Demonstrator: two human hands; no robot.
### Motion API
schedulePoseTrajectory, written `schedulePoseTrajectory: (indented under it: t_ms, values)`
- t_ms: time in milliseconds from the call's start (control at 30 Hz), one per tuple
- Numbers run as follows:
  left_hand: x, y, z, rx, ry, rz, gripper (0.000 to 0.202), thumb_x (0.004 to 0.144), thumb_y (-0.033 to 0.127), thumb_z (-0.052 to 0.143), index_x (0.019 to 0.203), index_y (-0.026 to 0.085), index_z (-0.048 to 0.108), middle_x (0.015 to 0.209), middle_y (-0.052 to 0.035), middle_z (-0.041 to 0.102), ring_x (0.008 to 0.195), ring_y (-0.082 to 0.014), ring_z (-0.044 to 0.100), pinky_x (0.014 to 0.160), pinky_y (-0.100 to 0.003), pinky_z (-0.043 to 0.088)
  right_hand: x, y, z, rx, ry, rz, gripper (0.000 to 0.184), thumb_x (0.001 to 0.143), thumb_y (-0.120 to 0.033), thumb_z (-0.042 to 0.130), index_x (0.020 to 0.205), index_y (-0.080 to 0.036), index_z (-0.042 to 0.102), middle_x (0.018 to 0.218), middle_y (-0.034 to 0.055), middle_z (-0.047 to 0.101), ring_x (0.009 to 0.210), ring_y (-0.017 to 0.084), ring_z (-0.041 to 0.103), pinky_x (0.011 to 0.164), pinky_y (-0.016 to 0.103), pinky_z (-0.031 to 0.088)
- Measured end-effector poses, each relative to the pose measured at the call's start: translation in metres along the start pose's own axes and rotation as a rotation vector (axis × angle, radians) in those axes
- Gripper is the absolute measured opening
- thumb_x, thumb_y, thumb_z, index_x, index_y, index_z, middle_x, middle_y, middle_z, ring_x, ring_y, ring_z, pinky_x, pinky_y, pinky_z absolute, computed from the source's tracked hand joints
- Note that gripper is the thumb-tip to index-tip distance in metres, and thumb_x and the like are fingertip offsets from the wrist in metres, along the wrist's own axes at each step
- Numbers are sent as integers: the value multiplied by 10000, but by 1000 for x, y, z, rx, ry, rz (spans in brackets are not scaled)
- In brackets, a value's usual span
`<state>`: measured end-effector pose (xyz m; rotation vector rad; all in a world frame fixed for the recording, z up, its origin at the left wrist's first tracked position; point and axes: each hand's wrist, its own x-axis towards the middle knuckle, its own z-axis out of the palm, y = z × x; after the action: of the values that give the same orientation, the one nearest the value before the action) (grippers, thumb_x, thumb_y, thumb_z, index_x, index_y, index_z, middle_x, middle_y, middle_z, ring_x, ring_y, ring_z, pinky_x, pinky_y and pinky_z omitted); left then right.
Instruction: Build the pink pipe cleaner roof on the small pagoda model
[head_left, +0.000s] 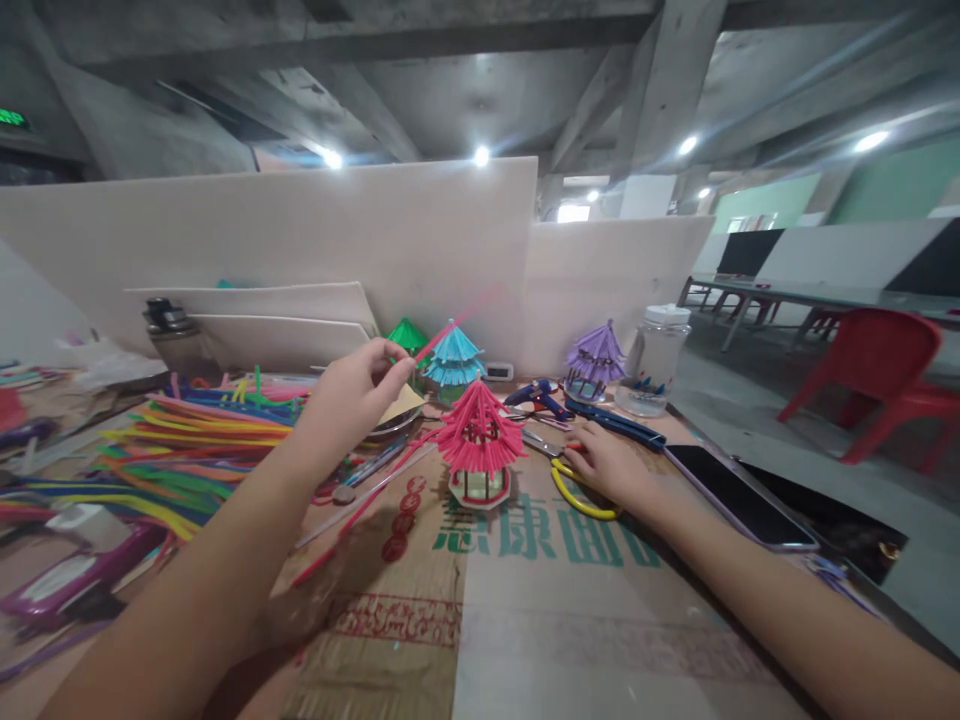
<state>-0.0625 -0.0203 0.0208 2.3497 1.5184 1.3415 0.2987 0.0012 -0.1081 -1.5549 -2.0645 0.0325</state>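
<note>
Red pagoda (480,440) looks roofed, nearly finished, as my left hand (360,395) pinches a pink stem (480,305) and my right hand (611,465) lies open on yellow cutters (577,503).

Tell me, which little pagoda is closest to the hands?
The red fringe-roofed pagoda, between left hand and right hand; blue pagoda, purple pagoda, green pagoda sit behind.

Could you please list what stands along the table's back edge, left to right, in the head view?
Dark metal flask, green miniature pavilion, blue straw pavilion, purple straw pavilion, clear white-lidded jar.
</note>
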Motion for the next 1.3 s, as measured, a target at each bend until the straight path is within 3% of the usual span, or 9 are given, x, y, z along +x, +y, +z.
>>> schedulePoseTrajectory:
  t_ms: [133, 267, 400, 600, 733, 833, 900, 1000, 1300]
  values:
    - [-17, 39, 5, -54, -50, 166, 283, 974, 441, 484, 930, 189, 607, 697, 23, 595, 583, -122, 489, 563, -234, 346, 6, -44, -36, 179, 80, -5, 470, 999, -501, 373, 1059, -170, 701, 894, 83, 681, 798, 197, 610, 738, 330, 500]
    - [-19, 68, 25, -111, -162, 281, 204, 982, 366, 492, 970, 198, 608, 759, 10, 652, 630, -126, 544, 599, -237, 370, 13, -103, -70, 1023, -36, -144, 505, 928, -610, 528, 1109, -172, 700, 960, 76, 691, 744, 153, 614, 667, 295, 509]
    - [-10, 76, 36, -216, -287, 296, 170, 969, 331, 533, 907, 188, 601, 719, 27, 618, 615, -109, 518, 582, -228, 363, 21, -137, -93, 1236, 186, -234, 319, 915, -520, 624, 925, -219, 729, 853, 18, 668, 739, 126, 617, 692, 267, 522]
    - [-6, 55, 25, -374, -207, 190, 304, 949, 379, 536, 720, 180, 528, 627, 45, 483, 560, -87, 426, 532, -220, 331, 17, -134, -110, 1256, 387, -241, 252, 913, -458, 661, 796, -234, 668, 621, -37, 550, 574, 105, 568, 583, 245, 497]
    - [-7, 41, 21, -376, -90, 91, 445, 849, 261, 581, 572, 195, 239, 553, 55, 253, 516, -76, 276, 504, -235, 245, 15, -124, -106, 1155, 287, -202, 293, 920, -500, 634, 851, -218, 676, 587, -37, 558, 526, 101, 565, 525, 241, 468]
    - [-7, 41, 25, -467, -16, 34, 336, 794, 209, 632, 628, 197, 340, 584, 58, 354, 533, -77, 347, 511, -219, 289, 16, -123, -102, 1174, 231, -190, 283, 933, -495, 619, 915, -217, 671, 610, -34, 611, 548, 112, 614, 556, 250, 505]
    - [-9, 46, 32, -525, -99, 35, 82, 840, 232, 619, 846, 198, 544, 667, 43, 514, 587, -97, 478, 544, -214, 375, 15, -125, -101, 1208, 197, -199, 262, 943, -477, 612, 948, -222, 671, 634, -30, 652, 585, 118, 652, 598, 254, 533]
    - [-16, 57, 46, -551, -298, 103, 291, 946, 330, 547, 1201, 197, 588, 962, -47, 692, 867, -166, 647, 747, -269, 507, 13, -132, -93, 1264, 170, -216, 258, 939, -477, 615, 933, -225, 672, 710, -12, 711, 674, 135, 698, 691, 285, 572]
    - [-36, 64, 72, -415, -668, 151, 380, 1023, 493, 372, 871, 194, 550, 800, 15, 567, 722, -129, 529, 638, -238, 416, 6, -146, -83, 1349, 219, -234, 208, 941, -445, 626, 949, -253, 706, 681, -31, 634, 631, 118, 631, 654, 291, 553]
